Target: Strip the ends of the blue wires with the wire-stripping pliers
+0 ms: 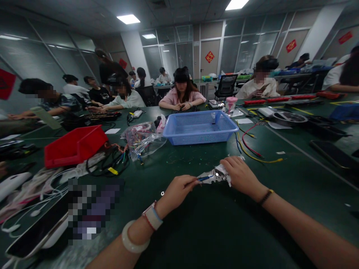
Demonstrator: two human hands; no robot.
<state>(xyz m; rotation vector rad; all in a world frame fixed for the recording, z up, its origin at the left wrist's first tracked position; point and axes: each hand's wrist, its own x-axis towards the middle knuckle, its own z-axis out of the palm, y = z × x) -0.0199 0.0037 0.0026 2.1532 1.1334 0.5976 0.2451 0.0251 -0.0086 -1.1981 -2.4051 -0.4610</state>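
Note:
My left hand (176,192) is closed in a pinch on a thin blue wire (203,178), near the middle of the dark green table (213,220). The wire's end sits in the jaws of a silvery wire stripper (214,176). My right hand (239,175) is wrapped round the stripper's handles, just right of the left hand. Both hands hover low over the table. Small wire scraps (186,158) lie scattered beyond them.
A blue mesh basket (199,127) stands ahead, a red bin (74,146) and a clear bag of wires (141,140) to the left. Red and yellow wires (252,151) trail right. White cables (42,183) lie at near left. Several people sit around the tables.

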